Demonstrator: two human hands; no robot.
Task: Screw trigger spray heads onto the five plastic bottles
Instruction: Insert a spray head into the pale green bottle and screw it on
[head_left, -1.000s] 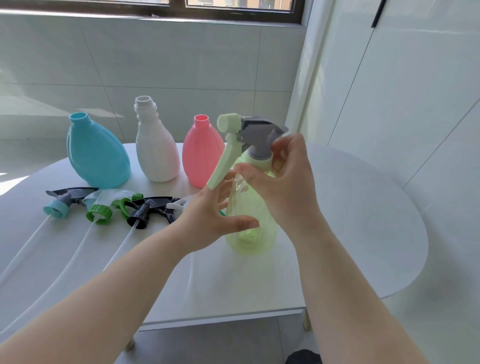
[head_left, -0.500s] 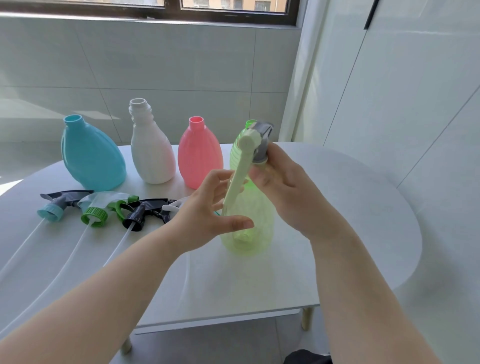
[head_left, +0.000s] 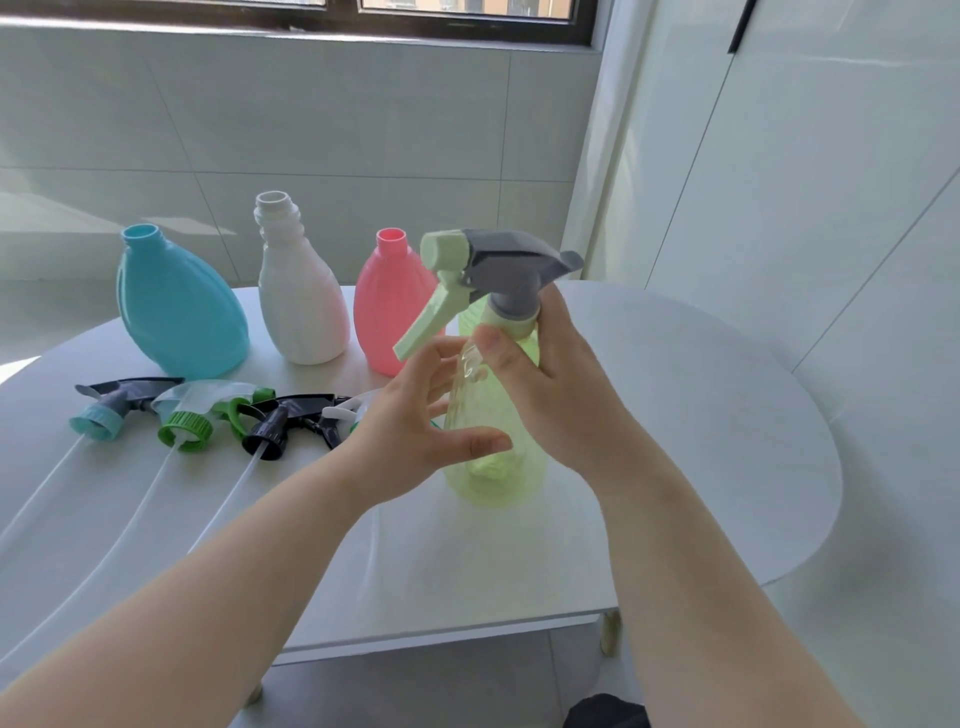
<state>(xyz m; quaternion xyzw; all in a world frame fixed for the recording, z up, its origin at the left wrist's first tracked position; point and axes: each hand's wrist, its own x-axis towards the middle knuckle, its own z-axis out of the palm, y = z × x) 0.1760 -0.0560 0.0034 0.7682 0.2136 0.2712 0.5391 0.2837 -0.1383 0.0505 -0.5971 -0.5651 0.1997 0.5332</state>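
The pale green bottle (head_left: 493, 431), a translucent plastic body with fine vertical ribs and a rounded base, stood upright on the white counter (head_left: 701, 441) near its middle. On its neck sat a trigger spray head (head_left: 511, 270) with an angular grey matte shell, a grey ribbed collar and a pale green nozzle and lever that pointed left. The right hand (head_left: 556, 400) was wrapped round the bottle's shoulder just under the collar, with the thumb laid across the front. The left hand (head_left: 415, 431) was apart and relaxed beside the bottle, its fingers loosely spread and its thumb lying straight against the lower front; whether the fingertips touched the plastic could not be told. At the back stood three opaque bottles with open threaded necks: a broad oval blue bottle (head_left: 176, 317), a waisted white bottle (head_left: 301, 306) with a ringed neck, and a ribbed oval pink bottle (head_left: 387, 317). In front of them lay loose heads in a row: one with a teal collar (head_left: 96, 423), one with a green collar (head_left: 186, 428) and one with a glossy black collar (head_left: 267, 441), each with a thin clear dip tube (head_left: 104, 509) that ran toward the near edge. A further white lever (head_left: 337, 415) showed partly behind the left hand.
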